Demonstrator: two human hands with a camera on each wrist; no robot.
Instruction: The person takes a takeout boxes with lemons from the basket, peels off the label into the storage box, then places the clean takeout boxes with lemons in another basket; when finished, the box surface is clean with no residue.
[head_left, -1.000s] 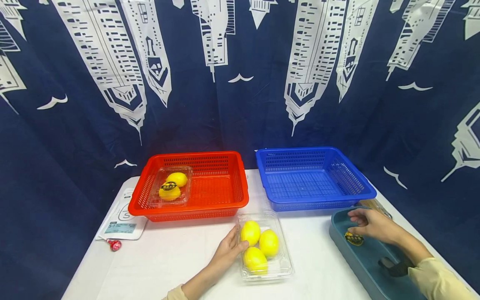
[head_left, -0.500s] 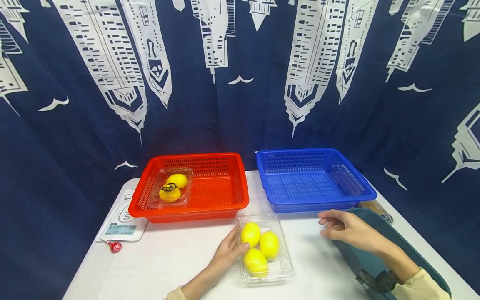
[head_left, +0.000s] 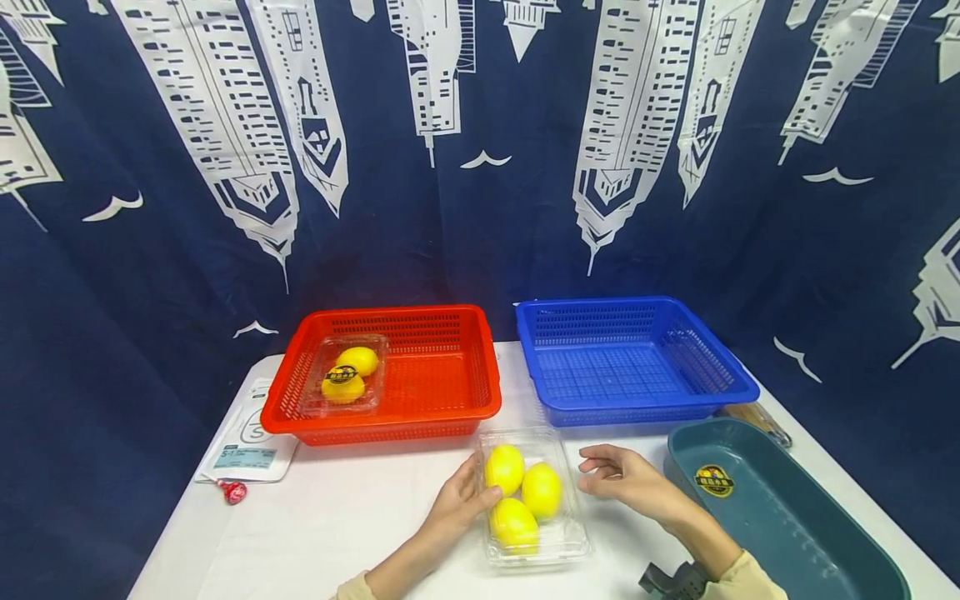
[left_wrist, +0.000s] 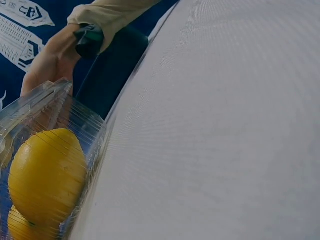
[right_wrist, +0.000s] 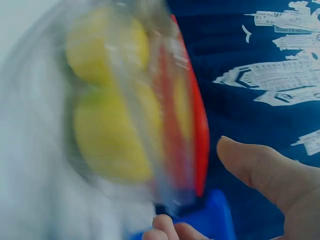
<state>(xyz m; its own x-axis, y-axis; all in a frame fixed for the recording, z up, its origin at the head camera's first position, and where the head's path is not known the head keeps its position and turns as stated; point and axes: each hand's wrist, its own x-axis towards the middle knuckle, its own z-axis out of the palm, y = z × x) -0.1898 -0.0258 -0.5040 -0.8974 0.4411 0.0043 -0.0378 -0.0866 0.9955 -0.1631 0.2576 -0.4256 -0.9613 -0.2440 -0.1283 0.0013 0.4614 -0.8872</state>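
A clear plastic clamshell box (head_left: pixel 555 533) with 3 lemons (head_left: pixel 542 490) inside lies on the white table in front of me. My left hand (head_left: pixel 455 506) holds its left side, thumb over the edge. Near the box's right side hovers my right hand (head_left: pixel 630 483), fingers loosely bent and holding nothing. In the left wrist view the box (left_wrist: pixel 75 112) and a lemon (left_wrist: pixel 47 175) fill the lower left corner, with the right hand (left_wrist: pixel 47 75) behind. The right wrist view is blurred, with the right thumb (right_wrist: pixel 260 165) apart from the fingertips.
A red basket (head_left: pixel 390 425) at back left holds another clear box with lemons and a round label. A blue basket (head_left: pixel 645 410) stands at back right. On the right, a teal tray (head_left: pixel 795 517) holds a round sticker (head_left: pixel 714 481). A lollipop (head_left: pixel 234 492) lies left.
My right hand has moved left from over the teal tray to beside the clamshell box, uncovering the round sticker in the tray. The left hand and box stay in place.
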